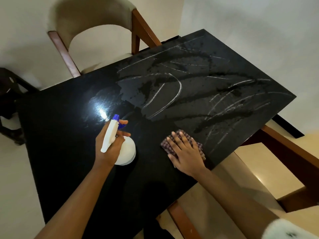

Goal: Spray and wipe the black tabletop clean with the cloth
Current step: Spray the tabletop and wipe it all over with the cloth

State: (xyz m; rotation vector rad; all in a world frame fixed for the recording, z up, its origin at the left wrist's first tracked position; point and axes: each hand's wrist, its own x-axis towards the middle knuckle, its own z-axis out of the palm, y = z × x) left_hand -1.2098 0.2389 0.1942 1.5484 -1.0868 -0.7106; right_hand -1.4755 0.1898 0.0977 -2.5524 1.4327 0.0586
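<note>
The black tabletop [65, 135] fills the middle of the head view. Its right half is grey with dust, white scratch-like streaks and wet spray patches; the left half is dark and glossy with a light glare. My left hand [112, 144] grips a white spray bottle [126, 152] with a blue nozzle that points toward the far side, one finger on the trigger. My right hand [185, 151] lies flat, fingers spread, pressing a purple checked cloth [198, 144] onto the table near its right front edge.
A beige padded chair [93, 19] with brown wooden legs stands at the table's far side. A dark stool [8, 100] is at the left. Wooden frame parts [290, 152] show under the right edge, above a cream tiled floor.
</note>
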